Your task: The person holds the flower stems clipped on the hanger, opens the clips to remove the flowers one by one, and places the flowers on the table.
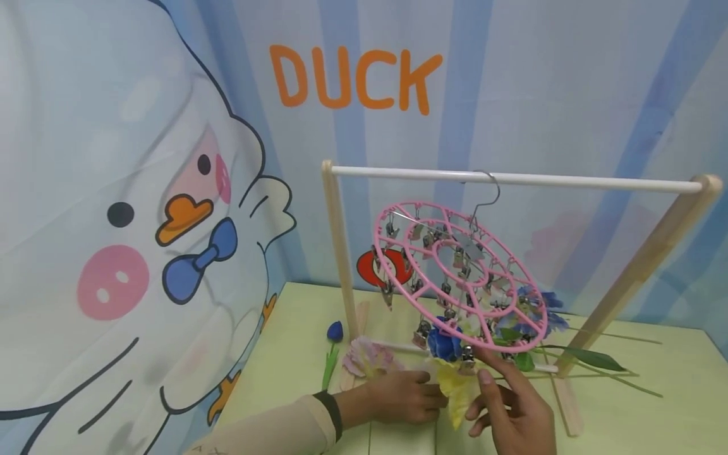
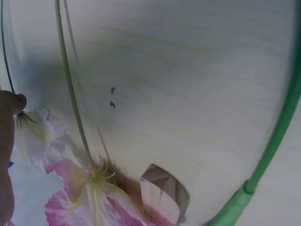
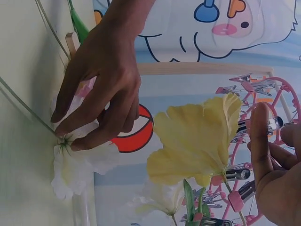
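Note:
My left hand (image 1: 406,397) pinches the thin stem of a white artificial flower (image 3: 70,165) just behind its bloom, held bloom-down in the right wrist view. My right hand (image 1: 512,404) is raised at the near rim of a pink round clip hanger (image 1: 418,292), thumb and index finger apart beside a metal clip (image 1: 467,355). In the right wrist view the thumb covers part of that clip; firm contact is unclear. A yellow flower (image 1: 453,385) and a blue flower (image 1: 445,344) hang from the near rim, between the hands.
The hanger hooks over the white bar (image 1: 398,172) of a wooden stand and tilts down toward the right. A pink flower (image 1: 370,359) and a blue tulip (image 1: 334,332) lie on the table (image 1: 301,316) at left. Bluish-purple flowers (image 1: 546,306) show behind the hanger's right side.

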Motion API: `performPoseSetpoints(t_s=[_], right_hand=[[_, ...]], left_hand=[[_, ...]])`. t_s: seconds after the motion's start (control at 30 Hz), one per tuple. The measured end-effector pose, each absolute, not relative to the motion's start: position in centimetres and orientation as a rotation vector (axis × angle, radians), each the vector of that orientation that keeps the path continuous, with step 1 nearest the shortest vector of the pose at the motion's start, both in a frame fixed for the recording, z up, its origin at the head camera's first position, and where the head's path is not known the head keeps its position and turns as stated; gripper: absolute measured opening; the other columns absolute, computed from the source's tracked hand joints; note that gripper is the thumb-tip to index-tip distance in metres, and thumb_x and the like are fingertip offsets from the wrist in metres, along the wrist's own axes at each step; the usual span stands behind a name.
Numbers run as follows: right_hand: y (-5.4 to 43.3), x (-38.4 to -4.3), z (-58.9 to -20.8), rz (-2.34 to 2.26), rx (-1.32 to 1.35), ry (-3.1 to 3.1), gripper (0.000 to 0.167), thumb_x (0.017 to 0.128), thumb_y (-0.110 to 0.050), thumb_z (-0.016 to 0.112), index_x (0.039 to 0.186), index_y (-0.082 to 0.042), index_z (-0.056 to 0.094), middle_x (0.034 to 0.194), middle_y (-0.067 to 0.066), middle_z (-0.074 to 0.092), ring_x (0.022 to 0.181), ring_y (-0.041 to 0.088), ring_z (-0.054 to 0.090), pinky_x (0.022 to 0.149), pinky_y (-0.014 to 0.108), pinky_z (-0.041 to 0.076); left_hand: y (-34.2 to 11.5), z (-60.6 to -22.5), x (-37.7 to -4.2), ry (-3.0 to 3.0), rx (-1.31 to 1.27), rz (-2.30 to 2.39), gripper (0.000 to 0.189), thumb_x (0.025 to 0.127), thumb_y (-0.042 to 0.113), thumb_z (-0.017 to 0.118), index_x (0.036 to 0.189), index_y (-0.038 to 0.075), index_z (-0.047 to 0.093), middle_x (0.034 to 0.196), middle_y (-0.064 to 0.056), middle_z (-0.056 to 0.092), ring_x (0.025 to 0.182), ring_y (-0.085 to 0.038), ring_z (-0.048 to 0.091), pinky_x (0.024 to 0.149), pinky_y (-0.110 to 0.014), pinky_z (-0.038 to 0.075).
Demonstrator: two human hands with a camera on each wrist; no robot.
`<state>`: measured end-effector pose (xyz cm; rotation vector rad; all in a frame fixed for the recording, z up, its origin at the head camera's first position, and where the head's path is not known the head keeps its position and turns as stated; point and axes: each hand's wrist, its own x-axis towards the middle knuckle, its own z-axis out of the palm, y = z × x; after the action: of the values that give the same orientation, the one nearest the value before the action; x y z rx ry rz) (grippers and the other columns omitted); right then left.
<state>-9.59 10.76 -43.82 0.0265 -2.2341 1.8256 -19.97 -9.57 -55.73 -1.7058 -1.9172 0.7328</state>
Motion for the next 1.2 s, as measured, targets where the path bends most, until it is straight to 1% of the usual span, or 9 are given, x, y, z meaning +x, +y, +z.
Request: performPoseSetpoints(t_s=[0.13,0.27,0.33,0.57,0.7,0.83,0.93,1.07,1.2], right_hand=[[11.0,-9.4,-43.6,1.786,0.006,-2.218,0.031,0.113,-0.019,0.053,0.141,-0.018,0.067,0.125,-0.020,0.067,0.058,0.021,0.068,0.047,0.036,0.057],[11.7,-9.3,-43.3,1.746,-0.045,-2.174,0.029,0.112,-0.016,0.053,0.137,-0.014,0.069,0.100,-0.009,0.071,0.054,0.022,0.066,0.047,0.034,0.057],[12.1,-9.2,-43.2,1.729,-0.069,-2.154,0.029,0.112,-0.014,0.053,0.136,-0.012,0.070,0.095,-0.006,0.068,0.054,0.022,0.066,0.047,0.033,0.057],[13.3,-9.3,-42.9,1.678,-0.146,-2.146,0.031,0.112,-0.016,0.054,0.138,-0.011,0.069,0.101,-0.002,0.067,0.055,0.020,0.067,0.049,0.032,0.058],[13.6,-9.3,-42.9,1.668,-0.138,-2.148,0.031,0.112,-0.014,0.054,0.139,-0.011,0.069,0.103,0.000,0.069,0.055,0.019,0.066,0.049,0.032,0.057],[13.8,-9.4,-43.1,1.648,-0.108,-2.147,0.030,0.111,-0.010,0.054,0.137,-0.009,0.068,0.109,-0.002,0.066,0.055,0.017,0.065,0.047,0.031,0.056],[14.0,-9.5,-43.3,1.638,-0.114,-2.122,0.028,0.110,-0.008,0.055,0.134,-0.005,0.069,0.105,-0.002,0.064,0.054,0.016,0.062,0.046,0.029,0.054],[14.4,-9.7,-43.6,1.622,-0.157,-2.098,0.025,0.109,-0.009,0.057,0.131,-0.004,0.069,0.092,-0.003,0.062,0.052,0.014,0.061,0.045,0.027,0.053],[14.7,-10.0,-43.8,1.600,-0.184,-2.120,0.027,0.109,-0.011,0.058,0.134,-0.005,0.068,0.092,-0.005,0.061,0.052,0.013,0.061,0.045,0.027,0.053]], left_hand=[[-9.9,-55.5,-19.5,-1.912,-1.694,0.700,0.022,0.108,0.029,0.054,0.121,0.037,0.071,0.140,0.021,0.066,0.125,0.001,0.059,0.092,-0.021,0.044],[-10.2,-55.0,-18.9,-1.939,-1.699,0.662,0.023,0.111,0.026,0.052,0.123,0.034,0.070,0.139,0.018,0.066,0.122,-0.001,0.060,0.087,-0.020,0.045],[-10.4,-54.8,-18.7,-1.966,-1.705,0.651,0.023,0.111,0.026,0.051,0.124,0.033,0.070,0.139,0.017,0.066,0.121,-0.001,0.060,0.085,-0.020,0.045],[-11.0,-53.6,-17.7,-2.021,-1.681,0.629,0.023,0.111,0.028,0.052,0.125,0.035,0.070,0.136,0.017,0.065,0.112,0.000,0.058,0.081,-0.020,0.040],[-11.2,-53.0,-17.3,-2.051,-1.655,0.604,0.024,0.111,0.029,0.053,0.127,0.035,0.069,0.134,0.018,0.064,0.109,0.000,0.057,0.083,-0.021,0.040],[-11.5,-52.3,-17.0,-2.048,-1.605,0.566,0.024,0.111,0.029,0.054,0.127,0.036,0.070,0.129,0.018,0.065,0.102,0.000,0.055,0.080,-0.021,0.036],[-11.8,-51.6,-16.7,-2.032,-1.560,0.530,0.022,0.110,0.030,0.056,0.124,0.036,0.071,0.124,0.018,0.066,0.098,0.000,0.055,0.077,-0.022,0.032],[-12.0,-50.7,-16.5,-2.027,-1.526,0.456,0.020,0.110,0.029,0.058,0.122,0.034,0.073,0.119,0.016,0.067,0.098,-0.001,0.057,0.075,-0.022,0.033],[-12.1,-50.1,-16.4,-2.000,-1.512,0.365,0.020,0.110,0.026,0.057,0.120,0.031,0.074,0.117,0.014,0.069,0.098,-0.002,0.060,0.074,-0.020,0.036]])
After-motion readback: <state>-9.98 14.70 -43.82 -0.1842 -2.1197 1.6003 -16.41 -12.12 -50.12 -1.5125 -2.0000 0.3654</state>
